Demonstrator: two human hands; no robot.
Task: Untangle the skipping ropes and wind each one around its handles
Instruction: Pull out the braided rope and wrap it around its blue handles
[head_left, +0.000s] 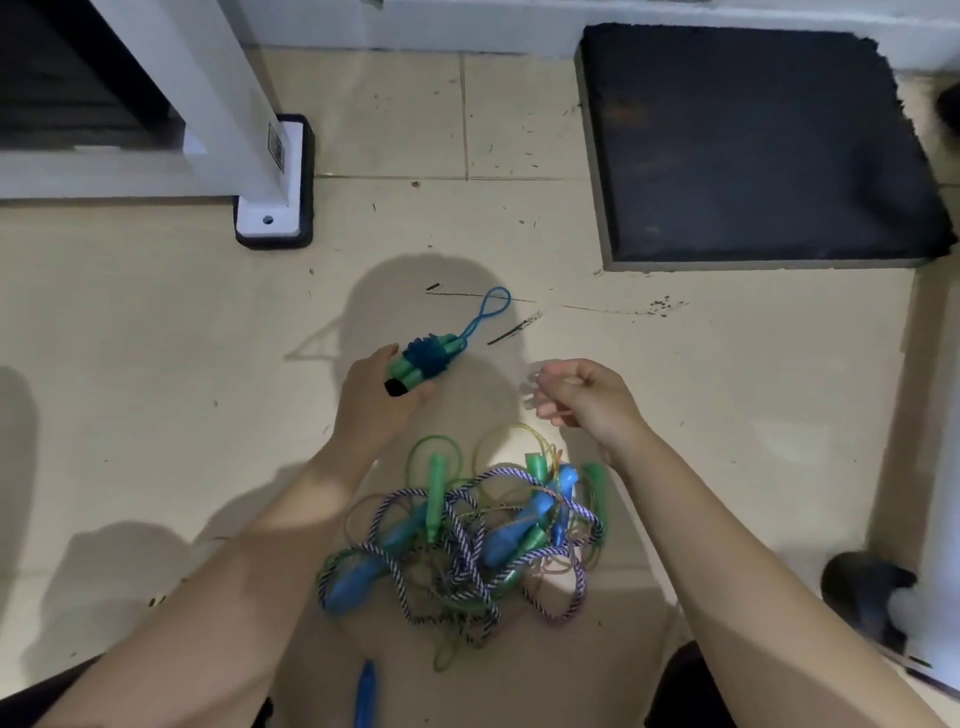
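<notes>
Left hand (376, 397) grips the wound rope bundle (426, 361) above the floor (156, 338); right hand (582, 397), loosely curled, holds nothing, beyond the tangled ropes (462, 540).

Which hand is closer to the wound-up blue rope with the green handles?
Left. The left hand holds the wound blue rope by its green handles; the right hand hangs apart to its right, holding nothing.

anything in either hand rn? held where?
Left hand grips the wound blue rope bundle by its green handle ends. Right hand holds nothing, fingers loosely curled.
</notes>
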